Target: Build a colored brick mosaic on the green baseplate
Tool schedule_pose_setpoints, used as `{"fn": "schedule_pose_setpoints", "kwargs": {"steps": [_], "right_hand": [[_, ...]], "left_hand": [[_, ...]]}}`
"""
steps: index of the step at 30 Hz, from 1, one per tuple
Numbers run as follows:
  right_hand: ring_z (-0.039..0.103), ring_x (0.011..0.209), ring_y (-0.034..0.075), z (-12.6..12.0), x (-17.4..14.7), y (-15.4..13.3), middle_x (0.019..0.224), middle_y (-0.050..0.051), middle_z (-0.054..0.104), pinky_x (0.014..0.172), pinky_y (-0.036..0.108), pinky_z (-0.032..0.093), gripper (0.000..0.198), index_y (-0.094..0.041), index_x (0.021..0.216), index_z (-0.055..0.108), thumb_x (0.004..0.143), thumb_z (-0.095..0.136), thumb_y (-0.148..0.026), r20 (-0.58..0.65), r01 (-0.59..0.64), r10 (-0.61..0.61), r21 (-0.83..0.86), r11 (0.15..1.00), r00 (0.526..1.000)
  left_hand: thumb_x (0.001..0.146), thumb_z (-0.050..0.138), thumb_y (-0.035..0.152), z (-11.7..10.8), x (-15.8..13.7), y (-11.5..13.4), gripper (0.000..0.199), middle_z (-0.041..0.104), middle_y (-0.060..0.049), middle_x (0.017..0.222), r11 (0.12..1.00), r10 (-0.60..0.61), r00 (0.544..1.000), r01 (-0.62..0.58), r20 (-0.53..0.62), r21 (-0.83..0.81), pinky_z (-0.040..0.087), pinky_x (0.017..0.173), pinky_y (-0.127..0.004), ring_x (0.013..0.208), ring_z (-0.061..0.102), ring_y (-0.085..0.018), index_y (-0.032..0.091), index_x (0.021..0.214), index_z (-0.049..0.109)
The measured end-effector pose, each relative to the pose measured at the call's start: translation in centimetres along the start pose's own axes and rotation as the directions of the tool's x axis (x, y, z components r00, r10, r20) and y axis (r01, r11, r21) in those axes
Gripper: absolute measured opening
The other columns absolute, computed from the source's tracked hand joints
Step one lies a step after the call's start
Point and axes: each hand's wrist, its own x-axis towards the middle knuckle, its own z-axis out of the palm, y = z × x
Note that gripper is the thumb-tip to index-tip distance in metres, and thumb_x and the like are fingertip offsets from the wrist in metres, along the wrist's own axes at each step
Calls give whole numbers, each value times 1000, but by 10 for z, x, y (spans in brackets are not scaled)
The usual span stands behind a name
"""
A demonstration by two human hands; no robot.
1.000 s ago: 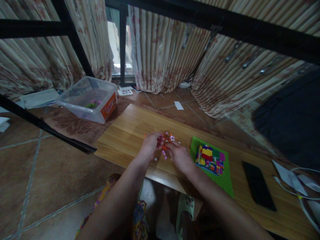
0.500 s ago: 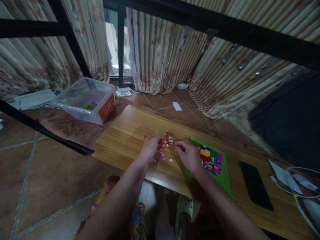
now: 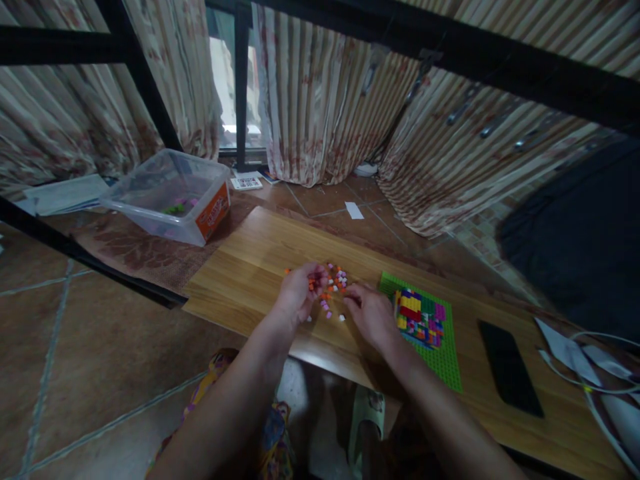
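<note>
Several small white, pink and orange toy bricks (image 3: 336, 279) lie in a loose pile on a wooden table (image 3: 265, 233). My left hand (image 3: 299, 291) is cupped at the pile's left side, its fingers curled around a few orange bricks (image 3: 311, 285). At the right side of the pile, my right hand (image 3: 371, 310) has thumb and fingertips pinched together low over the wood; whatever is between them is too small to make out. Behind that hand a green baseplate (image 3: 451, 360) carries a block of colourful bricks (image 3: 420, 317), partly covered by my wrist.
A black phone (image 3: 510, 367) lies right of the baseplate, near white cables (image 3: 595, 380). Beyond the table's left end stands a clear plastic box (image 3: 165, 193) with some bricks inside. Black metal bars (image 3: 150, 93) cross the view in front of curtains.
My left hand has turned and drawn slightly back, so orange bricks now show in its fingers. My right hand has shifted a little left and down beside the pile.
</note>
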Motion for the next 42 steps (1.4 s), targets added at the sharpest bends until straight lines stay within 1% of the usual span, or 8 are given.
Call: {"fn": "schedule_pose_setpoints", "kwargs": {"steps": [9, 23, 26, 28, 32, 36, 39, 42], "right_hand": [[62, 99, 22, 4, 16, -21, 109, 11, 67, 88, 32, 44, 26, -19, 107, 67, 86, 54, -13, 37, -8, 9, -24, 1000, 999], [65, 89, 20, 2, 26, -24, 96, 12, 71, 80, 29, 45, 20, -17, 89, 67, 90, 48, -11, 91, -34, 46, -130, 991, 995], [66, 85, 18, -2, 20, -18, 91, 8, 72, 79, 28, 46, 18, -19, 85, 69, 87, 52, -13, 34, -65, 64, 7, 998, 997], [67, 78, 17, -3, 17, -15, 84, 4, 73, 74, 27, 48, 17, -20, 85, 70, 86, 54, -16, -8, -101, 105, 223, 970, 994], [66, 64, 15, -8, 12, -22, 80, 2, 73, 62, 26, 53, 17, -20, 90, 70, 84, 56, -27, 46, -144, 151, 656, 741, 987], [68, 69, 15, -14, 14, -35, 86, 3, 74, 66, 28, 56, 23, -20, 99, 70, 84, 57, -32, 66, -104, 83, 757, 646, 994], [67, 67, 16, -17, 21, -30, 81, 4, 73, 64, 29, 55, 26, -19, 99, 69, 86, 54, -34, -45, -75, 150, 702, 708, 988], [66, 69, 16, -17, 31, -15, 79, 4, 72, 68, 28, 51, 22, -18, 93, 71, 85, 54, -29, -125, -104, 183, 471, 876, 975]], "left_hand": [[76, 55, 12, -2, 2, -4, 14, 58, -3, 60, 999, 25, 999, -27, 36, 42, 36, 48, -16, 50, 51, -6, 10, 64, 63], [69, 64, 15, -2, 2, -7, 5, 62, -1, 60, 994, 24, 1000, -24, -1, 108, 39, 54, -18, 54, 55, -7, 12, 65, 64], [71, 61, 14, -1, 3, -10, 7, 62, -2, 59, 994, 9, 1000, -10, 10, 109, 39, 52, -18, 52, 54, -7, 11, 67, 64], [73, 59, 13, 0, 3, -11, 8, 61, -3, 59, 995, 8, 1000, -9, 8, 98, 39, 50, -17, 51, 54, -7, 10, 67, 64], [79, 55, 14, 5, -1, -14, 12, 63, -5, 62, 998, -23, 999, 21, 29, 58, 44, 52, -18, 53, 56, -9, 10, 71, 63], [88, 45, 19, 9, -6, -15, 24, 62, -6, 61, 989, -119, 981, 131, 153, -71, 48, 52, -22, 50, 56, -10, 11, 74, 63], [88, 44, 15, 7, -5, -11, 26, 63, -8, 63, 984, -122, 989, 132, 81, -124, 49, 53, -19, 54, 59, -10, 8, 71, 62], [88, 44, 13, 0, -1, -2, 25, 62, -8, 63, 986, -72, 997, 69, -15, -149, 45, 50, -16, 53, 57, -8, 8, 70, 61]]}}
